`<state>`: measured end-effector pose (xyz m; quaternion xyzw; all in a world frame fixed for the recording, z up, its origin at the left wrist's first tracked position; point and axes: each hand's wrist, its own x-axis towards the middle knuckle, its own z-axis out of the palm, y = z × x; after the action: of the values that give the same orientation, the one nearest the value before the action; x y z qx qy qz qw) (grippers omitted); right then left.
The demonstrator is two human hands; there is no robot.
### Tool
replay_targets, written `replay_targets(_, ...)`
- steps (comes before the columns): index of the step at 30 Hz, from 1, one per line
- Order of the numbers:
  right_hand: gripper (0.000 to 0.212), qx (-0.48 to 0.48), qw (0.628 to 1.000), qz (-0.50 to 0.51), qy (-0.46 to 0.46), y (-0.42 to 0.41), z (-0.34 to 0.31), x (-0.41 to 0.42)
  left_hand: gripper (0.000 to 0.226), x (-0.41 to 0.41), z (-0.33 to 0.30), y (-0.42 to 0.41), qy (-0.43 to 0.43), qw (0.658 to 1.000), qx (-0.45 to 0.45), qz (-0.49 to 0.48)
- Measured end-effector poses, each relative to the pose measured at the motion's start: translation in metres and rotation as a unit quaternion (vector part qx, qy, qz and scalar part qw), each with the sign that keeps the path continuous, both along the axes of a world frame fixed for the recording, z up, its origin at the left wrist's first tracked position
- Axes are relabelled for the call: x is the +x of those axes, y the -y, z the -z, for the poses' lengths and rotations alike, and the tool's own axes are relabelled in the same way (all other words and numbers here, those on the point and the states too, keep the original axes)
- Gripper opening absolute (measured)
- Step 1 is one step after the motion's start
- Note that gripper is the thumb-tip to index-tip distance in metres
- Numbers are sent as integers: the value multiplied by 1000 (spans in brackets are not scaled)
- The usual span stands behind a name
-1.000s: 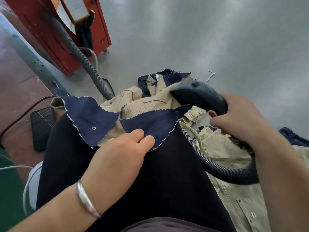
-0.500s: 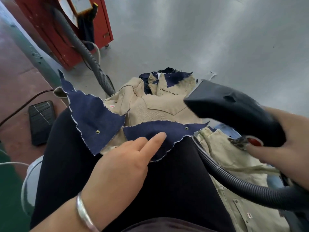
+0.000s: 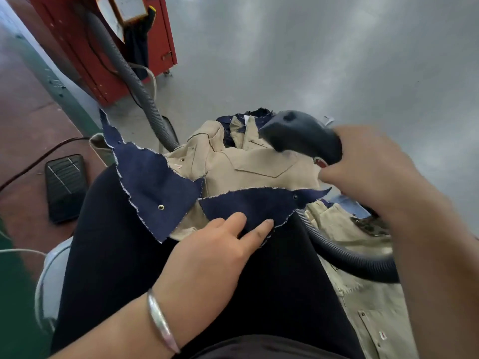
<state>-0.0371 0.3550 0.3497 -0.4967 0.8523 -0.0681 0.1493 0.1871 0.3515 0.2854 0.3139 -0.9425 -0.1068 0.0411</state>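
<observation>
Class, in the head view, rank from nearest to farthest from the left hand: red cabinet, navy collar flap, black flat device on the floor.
1. Navy collar flap: under the left hand's fingertips.
2. Black flat device: floor, left.
3. Red cabinet: far upper left.

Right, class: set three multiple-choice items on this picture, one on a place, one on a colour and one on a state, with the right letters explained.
1. The left hand rests on: A the navy collar flap; B a plate; C a keyboard.
2. The jacket is: A pink; B beige; C orange.
3. The right hand is: A open and idle; B pointing upward; C gripping the black nozzle.
Key: 1 A, its straight fingers lie on the flap; 2 B, beige cloth shows behind the flaps; 3 C, its fingers curl round it.
</observation>
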Motion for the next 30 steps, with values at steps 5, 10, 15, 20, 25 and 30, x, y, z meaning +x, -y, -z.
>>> replay_targets(5,26,-80,993,49,70,-13,-29,-39,71,-14,-4,1,-28,999,1,-18)
replay_targets(10,39,31,997,-68,-7,-68,-37,-37,70,-12,1,-1,-39,999,-19,-10)
replay_targets(15,45,98,991,-88,34,-74,-24,-4,59,-7,8,-4,-64,997,-33,0)
replay_targets(20,39,111,989,-101,-16,-36,-22,2,61,-9,9,1,-56,998,-34,-2)
replay_targets(25,16,50,997,-54,-4,10,-10,0,71,-13,9,2,-50,999,-9,-9)
replay_targets(30,15,-39,995,73,56,19,-2,-20,73,-5,15,-1,-71,997,31,-17)
